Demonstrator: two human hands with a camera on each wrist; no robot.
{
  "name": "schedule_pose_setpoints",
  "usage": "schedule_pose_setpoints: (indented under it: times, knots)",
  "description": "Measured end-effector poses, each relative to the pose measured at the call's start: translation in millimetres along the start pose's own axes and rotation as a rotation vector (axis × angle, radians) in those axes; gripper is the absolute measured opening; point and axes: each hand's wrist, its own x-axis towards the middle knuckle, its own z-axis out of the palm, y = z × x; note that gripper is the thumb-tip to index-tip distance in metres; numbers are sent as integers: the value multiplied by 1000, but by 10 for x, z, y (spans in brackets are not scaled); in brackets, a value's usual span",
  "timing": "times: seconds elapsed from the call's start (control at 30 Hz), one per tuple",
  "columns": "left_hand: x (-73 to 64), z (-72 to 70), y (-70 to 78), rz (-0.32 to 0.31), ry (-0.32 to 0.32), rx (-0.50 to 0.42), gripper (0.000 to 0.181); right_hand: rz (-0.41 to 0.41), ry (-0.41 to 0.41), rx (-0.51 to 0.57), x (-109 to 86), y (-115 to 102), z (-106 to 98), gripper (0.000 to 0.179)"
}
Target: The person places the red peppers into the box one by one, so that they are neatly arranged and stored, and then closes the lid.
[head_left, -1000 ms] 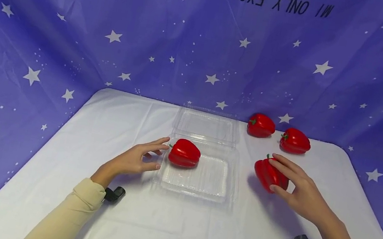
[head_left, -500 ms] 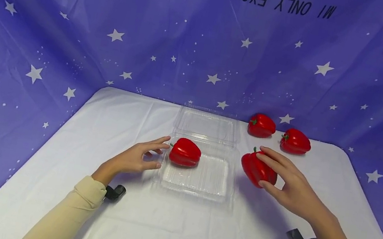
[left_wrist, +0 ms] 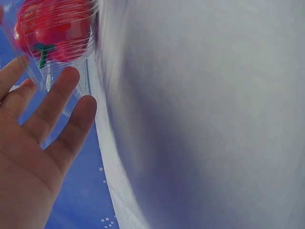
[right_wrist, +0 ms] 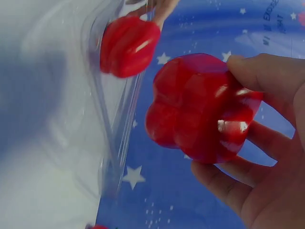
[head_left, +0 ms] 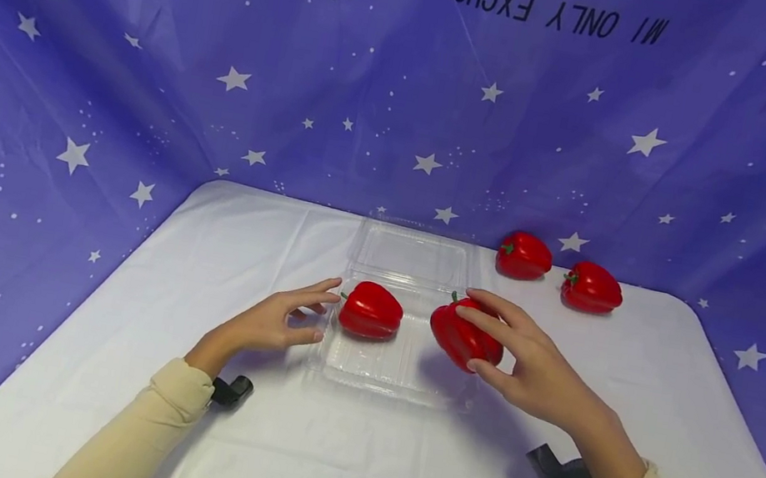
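Observation:
My right hand (head_left: 530, 361) grips a red bell pepper (head_left: 462, 333) between thumb and fingers, over the right side of a clear plastic clamshell box (head_left: 397, 381). The right wrist view shows this held bell pepper (right_wrist: 200, 109) with its lobed end toward the camera. Another red bell pepper (head_left: 371, 311) lies in the left part of the box, its green stem pointing left. Beside the box's left edge is my left hand (head_left: 274, 318), fingers spread and relaxed, fingertips right at the rim. In the left wrist view the pepper (left_wrist: 57, 28) shows through the box's ribbed wall.
Two more red bell peppers (head_left: 525, 256) (head_left: 592, 288) lie at the back right of the white-covered table (head_left: 344, 469). The box's lid (head_left: 414, 253) is folded back toward the rear. A blue curtain (head_left: 353, 56) with white stars hangs behind and along the sides.
My right hand has carried its bell pepper leftward, from beside the box to over its right side. The left hand and the pepper in the box have stayed in place.

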Motion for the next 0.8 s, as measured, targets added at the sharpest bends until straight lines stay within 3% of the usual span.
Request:
schedule_pose_setpoints:
  times: [0.47,0.8]
  knots:
    - [-30,-5,6,18,4,-4,60,-217,-34,74,302,-249,412,66]
    - [23,-23,30,26,-4,-9,66,-267,-60,91,450,-354,629,68]
